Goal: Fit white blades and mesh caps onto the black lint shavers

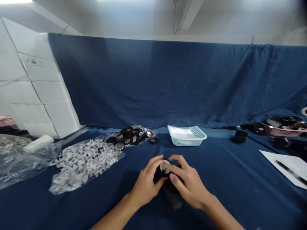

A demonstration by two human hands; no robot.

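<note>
In the middle near the front, my left hand (146, 183) curls its thumb and fingers around the rim of a round black part with a light grey piece in its face (164, 168). My right hand (192, 183) grips the same part from the other side. One right finger lies across the grey piece, and the thumb rests at the lower rim. Beneath the part a black oblong object (175, 199) lies toward me on the blue cloth. My fingers partly cover both, and what the oblong object is I cannot make out.
Left lie a plastic bag of small light grey pieces (83, 159) and several round black parts (134, 137). A light blue basket (189, 142) stands beyond my hands. At right are a black block (240, 136), paper (294, 163) with a pen, and a pink basket (283, 131).
</note>
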